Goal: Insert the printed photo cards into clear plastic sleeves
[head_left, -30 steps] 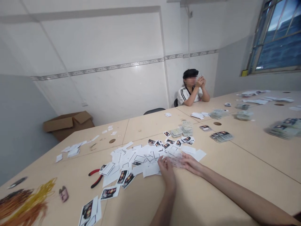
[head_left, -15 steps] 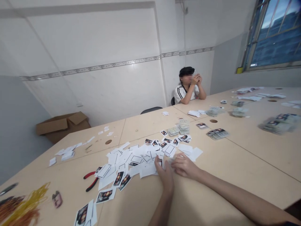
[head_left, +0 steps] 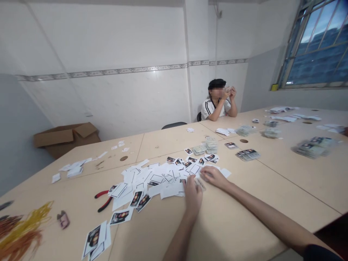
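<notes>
Both my hands rest on the tan table (head_left: 244,203) at the near edge of a loose heap of white paper cards (head_left: 152,179), some with dark printed pictures. My left hand (head_left: 192,194) lies palm down, its fingers closed on a small card at the heap's edge. My right hand (head_left: 214,177) sits just to its right, fingers curled and pinching a thin piece I cannot make out. The two hands almost touch.
Red-handled pliers (head_left: 102,200) lie left of the heap. Yellow and orange cords (head_left: 21,232) lie at the near left. Stacks of packed cards (head_left: 210,145) stand behind the heap, more at right (head_left: 311,148). A seated person (head_left: 219,101) works at the far side. A cardboard box (head_left: 65,136) is on the floor.
My hands have slid a little forward into the heap's edge, the right one closing its fingers. The transparent sleeve seen between them a second ago no longer shows. The camera has shifted slightly.
</notes>
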Tool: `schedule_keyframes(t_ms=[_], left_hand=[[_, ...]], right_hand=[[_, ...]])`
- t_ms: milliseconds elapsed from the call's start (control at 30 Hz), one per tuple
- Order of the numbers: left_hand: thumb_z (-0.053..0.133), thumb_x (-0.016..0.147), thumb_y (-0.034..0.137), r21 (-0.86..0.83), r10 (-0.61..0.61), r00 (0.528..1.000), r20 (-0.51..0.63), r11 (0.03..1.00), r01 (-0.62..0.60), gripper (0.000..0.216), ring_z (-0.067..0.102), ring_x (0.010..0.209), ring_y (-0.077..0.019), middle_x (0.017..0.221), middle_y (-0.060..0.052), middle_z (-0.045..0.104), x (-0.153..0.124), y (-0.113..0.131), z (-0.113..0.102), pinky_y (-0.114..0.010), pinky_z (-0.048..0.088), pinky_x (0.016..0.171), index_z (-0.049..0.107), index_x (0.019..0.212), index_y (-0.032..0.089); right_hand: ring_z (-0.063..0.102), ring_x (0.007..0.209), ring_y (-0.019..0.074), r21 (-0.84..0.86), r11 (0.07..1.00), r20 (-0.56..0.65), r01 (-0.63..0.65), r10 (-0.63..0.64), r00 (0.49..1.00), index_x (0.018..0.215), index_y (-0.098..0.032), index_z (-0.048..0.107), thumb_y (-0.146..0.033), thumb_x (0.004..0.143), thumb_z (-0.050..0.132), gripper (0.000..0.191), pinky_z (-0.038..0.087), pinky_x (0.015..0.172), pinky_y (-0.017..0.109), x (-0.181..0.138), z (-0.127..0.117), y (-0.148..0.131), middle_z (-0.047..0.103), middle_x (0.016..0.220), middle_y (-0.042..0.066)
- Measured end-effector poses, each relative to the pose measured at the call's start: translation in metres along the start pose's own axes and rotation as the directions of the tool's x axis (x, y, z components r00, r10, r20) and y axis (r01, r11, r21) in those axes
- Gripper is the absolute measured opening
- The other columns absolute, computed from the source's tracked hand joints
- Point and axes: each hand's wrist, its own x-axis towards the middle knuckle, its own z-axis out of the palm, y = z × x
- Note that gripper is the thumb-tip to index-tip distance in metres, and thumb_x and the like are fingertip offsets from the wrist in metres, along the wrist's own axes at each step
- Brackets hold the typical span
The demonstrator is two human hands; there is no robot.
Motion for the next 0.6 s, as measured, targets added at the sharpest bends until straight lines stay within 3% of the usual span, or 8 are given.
schedule_keyframes(t_ms=[100, 267, 467, 600], left_hand=[[0.044, 0.062, 0.006, 0.078, 0.078, 0.994, 0.072, 0.993, -0.084, 0.036, 0.047, 0.100, -0.0216, 0.095, -0.005, 0.057, -0.004, 0.004, -0.002, -0.045, 0.008, 0.100, 0.051, 0.095, 0.020], [0.044, 0.066, 0.009, 0.134, 0.155, 0.981, 0.118, 0.976, -0.170, 0.032, 0.047, 0.096, -0.0201, 0.091, -0.004, 0.057, -0.010, 0.012, -0.004, -0.042, 0.015, 0.098, 0.051, 0.095, 0.020], [0.043, 0.068, 0.008, 0.158, 0.144, 0.986, 0.080, 0.975, -0.155, 0.023, 0.048, 0.091, -0.0208, 0.087, -0.005, 0.056, -0.009, 0.009, -0.004, -0.039, 0.030, 0.088, 0.052, 0.085, 0.019], [0.043, 0.068, 0.009, 0.123, 0.124, 0.991, 0.054, 0.984, -0.129, 0.020, 0.049, 0.088, -0.0203, 0.085, -0.005, 0.057, -0.007, 0.005, -0.003, -0.037, 0.034, 0.083, 0.053, 0.083, 0.018]], right_hand=[[0.054, 0.085, 0.0163, -0.094, 0.992, 0.040, -0.086, 0.090, 0.995, 0.090, -0.015, 0.058, -0.017, 0.078, 0.040, 0.022, 0.038, 0.072, 0.023, 0.028, -0.013, 0.012, 0.061, 0.092, 0.007], [0.056, 0.079, 0.0199, -0.228, 0.958, 0.110, -0.173, 0.202, 0.973, 0.086, -0.014, 0.060, -0.017, 0.071, 0.048, 0.020, 0.036, 0.065, 0.023, 0.067, -0.013, 0.020, 0.063, 0.084, 0.009], [0.056, 0.081, 0.0219, -0.309, 0.921, 0.125, -0.236, 0.286, 0.950, 0.088, -0.011, 0.059, -0.011, 0.074, 0.041, 0.022, 0.034, 0.064, 0.024, 0.064, 0.014, 0.010, 0.062, 0.085, 0.014], [0.055, 0.085, 0.0216, -0.305, 0.916, 0.111, -0.261, 0.307, 0.945, 0.096, -0.013, 0.056, -0.012, 0.076, 0.039, 0.026, 0.032, 0.067, 0.024, 0.062, 0.012, 0.012, 0.061, 0.090, 0.013]])
